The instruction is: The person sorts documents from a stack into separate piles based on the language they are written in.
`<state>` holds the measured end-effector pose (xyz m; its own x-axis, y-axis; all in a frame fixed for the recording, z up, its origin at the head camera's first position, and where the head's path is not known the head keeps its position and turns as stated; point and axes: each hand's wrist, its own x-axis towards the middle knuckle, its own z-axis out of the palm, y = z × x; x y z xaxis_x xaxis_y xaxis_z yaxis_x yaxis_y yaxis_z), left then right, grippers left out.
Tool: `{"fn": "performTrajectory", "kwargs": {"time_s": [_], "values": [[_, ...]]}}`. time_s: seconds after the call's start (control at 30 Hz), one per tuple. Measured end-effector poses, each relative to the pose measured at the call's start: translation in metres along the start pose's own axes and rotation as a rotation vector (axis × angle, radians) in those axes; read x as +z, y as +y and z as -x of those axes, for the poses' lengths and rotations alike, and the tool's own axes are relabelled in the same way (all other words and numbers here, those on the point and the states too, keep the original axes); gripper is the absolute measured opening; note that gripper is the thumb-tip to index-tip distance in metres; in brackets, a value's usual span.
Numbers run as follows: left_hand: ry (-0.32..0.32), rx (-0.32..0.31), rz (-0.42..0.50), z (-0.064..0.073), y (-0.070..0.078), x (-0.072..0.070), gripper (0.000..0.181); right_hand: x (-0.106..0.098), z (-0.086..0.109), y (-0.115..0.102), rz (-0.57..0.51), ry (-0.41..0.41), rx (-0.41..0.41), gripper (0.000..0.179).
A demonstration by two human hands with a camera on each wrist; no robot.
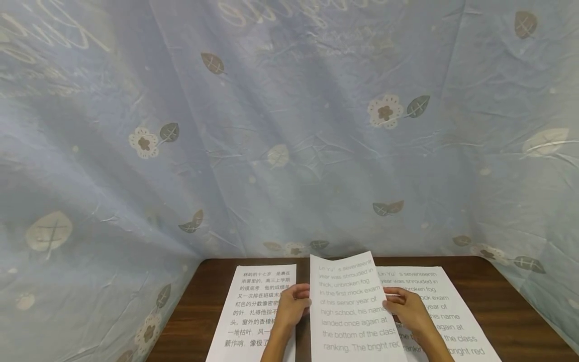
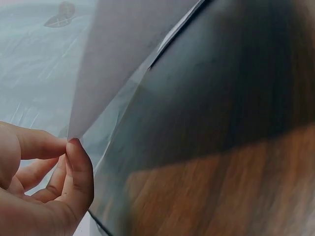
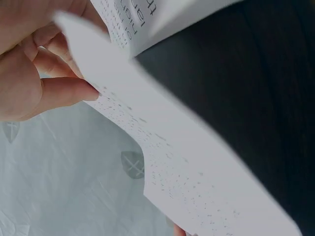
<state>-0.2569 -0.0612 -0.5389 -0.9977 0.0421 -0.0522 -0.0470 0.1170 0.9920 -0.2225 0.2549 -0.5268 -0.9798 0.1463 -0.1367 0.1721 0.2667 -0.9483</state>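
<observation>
Between both hands a sheet of paper (image 1: pixel 348 306) with large English print is held up, its top edge slightly bowed. My left hand (image 1: pixel 293 306) pinches its left edge between thumb and fingers; the left wrist view shows this pinch of the left hand (image 2: pixel 54 172) at the sheet's edge (image 2: pixel 113 59). On the opposite edge, my right hand (image 1: pixel 409 309) pinches the paper, with the thumb on the printed face in the right wrist view, where the sheet (image 3: pixel 162 128) stretches away from the right hand (image 3: pixel 44 73).
A sheet with Chinese print (image 1: pixel 253 311) lies on the left of the dark wooden table (image 1: pixel 181 322), partly behind my left hand. Another English sheet (image 1: pixel 452 311) lies on the right, partly covered by the held paper and right hand. A pale blue patterned cloth (image 1: pixel 316 151) hangs behind the table.
</observation>
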Motion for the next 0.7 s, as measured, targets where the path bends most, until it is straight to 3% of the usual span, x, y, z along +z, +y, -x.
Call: {"fn": "performTrajectory", "kwargs": {"time_s": [0.4, 0.7], "values": [[0.020, 0.010, -0.006, 0.001, -0.003, 0.009, 0.046, -0.007, 0.000, 0.004, 0.046, 0.002, 0.012, 0.050], [0.047, 0.031, 0.068, 0.001, -0.002, 0.022, 0.046, -0.019, 0.001, 0.009, 0.047, -0.014, 0.009, 0.051]]}}
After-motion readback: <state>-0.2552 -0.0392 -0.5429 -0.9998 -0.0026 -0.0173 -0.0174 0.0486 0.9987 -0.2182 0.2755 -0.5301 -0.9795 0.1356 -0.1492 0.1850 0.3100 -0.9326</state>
